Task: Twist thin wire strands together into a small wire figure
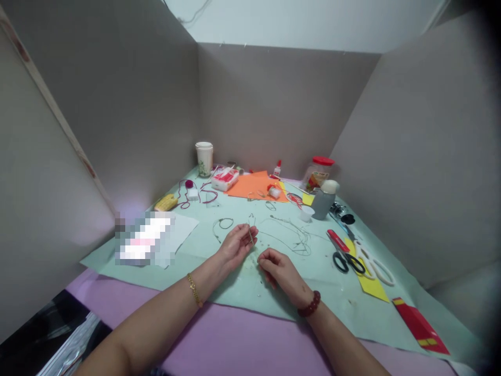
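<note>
My left hand (238, 244), palm turned up, holds a thin greenish cord (251, 236) between its thumb and fingers. Lower and to the right, my right hand (276, 262) is closed in a pinch close to the cord's lower end; whatever lies between its fingertips is too small to make out. Beyond the right hand, more thin cord (301, 245) lies in loose loops on the green sheet (188, 266). A coiled piece of cord (226, 223) rests just past the left hand.
Black-handled scissors (354, 265), white-handled scissors (370, 261) and a red and yellow strip (420, 325) lie at right. Farther back are a grey bottle (323, 202), a small white cup (307, 213), orange paper (250, 185) and a lidded cup (204, 158). Grey panels enclose the table.
</note>
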A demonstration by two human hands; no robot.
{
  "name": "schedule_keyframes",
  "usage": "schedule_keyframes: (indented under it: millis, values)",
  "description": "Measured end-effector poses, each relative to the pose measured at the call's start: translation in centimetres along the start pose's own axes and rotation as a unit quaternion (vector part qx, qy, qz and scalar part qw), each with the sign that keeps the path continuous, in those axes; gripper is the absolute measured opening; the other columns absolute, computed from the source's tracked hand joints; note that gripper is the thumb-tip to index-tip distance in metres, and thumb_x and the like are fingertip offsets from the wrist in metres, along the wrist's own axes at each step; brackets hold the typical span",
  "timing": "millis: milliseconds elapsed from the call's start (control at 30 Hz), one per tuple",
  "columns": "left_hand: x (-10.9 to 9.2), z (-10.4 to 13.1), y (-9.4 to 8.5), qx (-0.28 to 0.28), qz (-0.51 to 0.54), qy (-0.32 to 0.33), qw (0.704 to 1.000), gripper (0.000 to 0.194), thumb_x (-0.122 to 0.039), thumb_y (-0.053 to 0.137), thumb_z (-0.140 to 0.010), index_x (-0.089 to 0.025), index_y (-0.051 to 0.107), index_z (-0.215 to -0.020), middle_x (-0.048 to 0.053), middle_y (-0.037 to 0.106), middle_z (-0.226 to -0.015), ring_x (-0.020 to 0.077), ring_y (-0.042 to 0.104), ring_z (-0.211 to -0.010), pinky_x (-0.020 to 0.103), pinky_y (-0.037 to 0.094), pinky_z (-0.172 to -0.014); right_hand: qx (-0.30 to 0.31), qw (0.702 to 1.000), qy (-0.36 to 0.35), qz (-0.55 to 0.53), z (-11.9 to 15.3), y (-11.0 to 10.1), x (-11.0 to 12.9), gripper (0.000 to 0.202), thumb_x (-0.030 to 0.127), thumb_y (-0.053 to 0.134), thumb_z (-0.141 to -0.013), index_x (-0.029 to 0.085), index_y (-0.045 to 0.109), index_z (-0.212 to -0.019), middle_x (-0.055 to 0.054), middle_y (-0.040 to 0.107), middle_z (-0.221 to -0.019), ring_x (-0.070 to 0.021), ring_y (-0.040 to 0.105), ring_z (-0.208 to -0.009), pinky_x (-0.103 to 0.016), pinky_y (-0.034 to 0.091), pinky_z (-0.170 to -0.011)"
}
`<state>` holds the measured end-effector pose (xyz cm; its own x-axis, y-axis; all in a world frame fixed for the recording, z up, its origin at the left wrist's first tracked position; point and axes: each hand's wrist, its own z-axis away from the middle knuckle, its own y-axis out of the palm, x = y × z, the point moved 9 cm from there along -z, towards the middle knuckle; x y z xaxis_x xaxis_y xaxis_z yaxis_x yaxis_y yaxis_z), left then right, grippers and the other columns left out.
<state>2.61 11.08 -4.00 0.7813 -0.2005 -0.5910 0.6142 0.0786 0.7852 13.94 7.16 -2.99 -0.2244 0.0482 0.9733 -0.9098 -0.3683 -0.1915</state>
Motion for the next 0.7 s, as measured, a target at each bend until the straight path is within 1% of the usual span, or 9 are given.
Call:
schedule_keyframes:
  millis: [300,500,700]
  values:
    - [-0.38,0.2,0.51,0.013,-0.008,0.018,1.0,0.025,-0.022,0.077,-0.069,-0.017,0.054,-0.076,0.002,0.062,-0.079,0.0112,0.06,-0.077,0.028,0.045,-0.084,-0.001,0.999,0.003,0.034,-0.3,-0.01,-0.44,0.01,0.027,0.05,-0.079,0.019,0.053,-0.074,0.006,0.045,-0.048,-0.0079,0.037,-0.04,-0.019,0.028,-0.036]
    - [-0.28,0.19,0.58,0.017,-0.005,0.014,1.0,0.023,-0.021,0.076,-0.07,-0.017,0.054,-0.076,0.002,0.063,-0.078,0.0107,0.061,-0.077,0.026,0.045,-0.083,0.002,0.998,0.001,0.06,-0.14,0.04,-0.28,0.007,0.022,0.049,-0.077,0.019,0.054,-0.073,0.006,0.044,-0.048,-0.0078,0.036,-0.04,-0.019,0.028,-0.037]
    - [-0.09,0.18,0.57,0.019,-0.005,0.01,1.0,0.025,-0.02,0.077,-0.069,-0.017,0.053,-0.078,0.001,0.063,-0.078,0.0107,0.061,-0.077,0.026,0.047,-0.082,0.006,0.997,-0.005,0.083,0.23,0.19,-0.11,0.009,0.02,0.048,-0.077,0.019,0.055,-0.072,0.006,0.044,-0.048,-0.0078,0.036,-0.04,-0.019,0.028,-0.038]
